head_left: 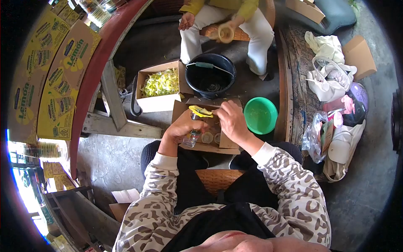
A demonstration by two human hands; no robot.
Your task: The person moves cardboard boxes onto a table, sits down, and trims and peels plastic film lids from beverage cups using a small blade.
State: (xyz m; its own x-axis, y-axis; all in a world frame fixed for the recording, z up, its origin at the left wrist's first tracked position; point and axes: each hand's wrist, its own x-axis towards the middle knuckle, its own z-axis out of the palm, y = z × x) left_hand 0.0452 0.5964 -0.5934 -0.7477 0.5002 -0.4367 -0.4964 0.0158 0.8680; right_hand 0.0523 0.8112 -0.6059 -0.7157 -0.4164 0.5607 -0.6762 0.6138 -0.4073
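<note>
My left hand (184, 126) is wrapped round a small clear plastic cup (189, 142) with a dark printed label, held tilted over an open cardboard box (205, 147). A yellow film piece (200, 111) sits at the cup's upper end. My right hand (233, 119) is closed in a pinch at the right edge of that film. What its fingertips hold, if anything, is too small to make out. Several clear cups (207, 137) stand inside the box below my hands.
Beyond the box are a black bucket (210, 75), a green basin (260, 115) and a carton (157, 104) of yellow strips (161, 82). A seated person opposite holds a cup (226, 33). Bags (329, 80) lie on a bench at right; lemon-drink cartons (67, 80) line the left table.
</note>
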